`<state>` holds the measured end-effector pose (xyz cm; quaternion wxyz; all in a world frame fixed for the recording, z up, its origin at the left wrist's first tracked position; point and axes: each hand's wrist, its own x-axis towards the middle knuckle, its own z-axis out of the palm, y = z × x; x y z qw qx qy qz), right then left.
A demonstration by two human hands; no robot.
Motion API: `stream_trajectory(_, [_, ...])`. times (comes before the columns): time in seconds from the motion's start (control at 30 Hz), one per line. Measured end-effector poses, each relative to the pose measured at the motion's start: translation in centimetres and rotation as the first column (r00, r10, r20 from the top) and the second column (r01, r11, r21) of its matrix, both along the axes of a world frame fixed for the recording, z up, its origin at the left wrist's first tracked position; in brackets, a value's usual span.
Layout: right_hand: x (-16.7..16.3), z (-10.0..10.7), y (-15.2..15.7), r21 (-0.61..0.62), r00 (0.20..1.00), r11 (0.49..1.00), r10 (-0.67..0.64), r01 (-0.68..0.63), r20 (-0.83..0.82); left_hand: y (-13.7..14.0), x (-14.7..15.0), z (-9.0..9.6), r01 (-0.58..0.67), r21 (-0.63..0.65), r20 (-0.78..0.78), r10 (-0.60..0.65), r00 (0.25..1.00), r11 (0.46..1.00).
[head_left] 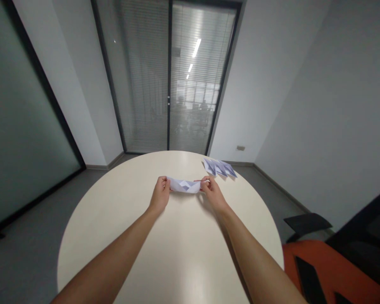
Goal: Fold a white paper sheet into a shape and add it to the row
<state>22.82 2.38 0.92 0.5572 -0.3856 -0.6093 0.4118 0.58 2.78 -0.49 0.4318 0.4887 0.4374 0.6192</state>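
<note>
A folded piece of white paper (185,186) is stretched between my two hands, just over the round table. Its middle shows a raised, diamond-like fold. My left hand (161,192) pinches the left end, thumb on the near side. At the right end, my right hand (211,192) grips the paper between thumb and fingers. Some fingertips of both hands are hidden behind the paper. Beyond my right hand, several folded paper pieces (220,168) lie overlapping in a row near the table's far right edge.
The round cream table (139,261) fills the space before me. An orange chair (329,270) with black armrests stands at the right, a dark object on its seat. Glass doors with blinds (145,84) stand beyond the table, and a frosted panel (25,126) at the left.
</note>
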Motion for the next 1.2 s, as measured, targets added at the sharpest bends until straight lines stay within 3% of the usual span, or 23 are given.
stream_trajectory(0.23, [0.5,-0.9,1.0,0.007,0.997,0.998,-0.054,0.055,-0.046,0.4,-0.4,0.0,-0.037,-0.073,0.077,0.043,0.996,0.997])
stream_trajectory(0.37, [0.9,-1.2,1.3,0.025,0.987,0.99,-0.143,0.141,0.08,0.7,-0.5,-0.1,-0.066,-0.058,0.072,0.07,0.995,0.996])
stream_trajectory(0.47, [1.3,-1.0,0.9,0.069,0.951,0.979,-0.204,0.193,0.234,0.7,-0.6,-0.3,-0.096,-0.043,-0.018,0.095,0.995,0.994])
stream_trajectory(0.53, [1.4,-0.4,0.2,0.093,0.909,0.98,-0.197,0.175,0.367,0.5,-0.6,-0.4,-0.11,-0.01,-0.107,0.108,0.988,0.994])
stream_trajectory(0.63, [1.2,1.1,-1.2,0.167,0.765,0.972,-0.235,0.168,0.6,-0.1,-0.4,-0.4,-0.106,0.07,-0.208,0.119,0.971,0.992])
stream_trajectory(0.8, [0.1,3.0,-3.0,0.296,0.648,0.955,-0.231,0.008,0.726,-1.1,0.7,0.2,-0.006,0.128,-0.222,0.035,0.974,0.992])
stream_trajectory(0.9, [-0.3,3.1,-3.2,0.253,0.652,0.967,-0.163,-0.045,0.741,-1.5,1.2,0.4,0.094,0.145,-0.215,-0.062,0.975,0.985])
stream_trajectory(1.0, [-0.3,3.0,-3.1,0.185,0.679,0.983,-0.124,-0.018,0.724,-1.6,1.4,0.4,0.143,0.142,-0.196,-0.114,0.974,0.98])
stream_trajectory(1.2, [0.2,3.1,-2.8,0.125,0.694,0.992,-0.09,0.001,0.714,-1.0,1.2,-0.1,0.082,0.081,-0.125,-0.071,0.99,0.993])
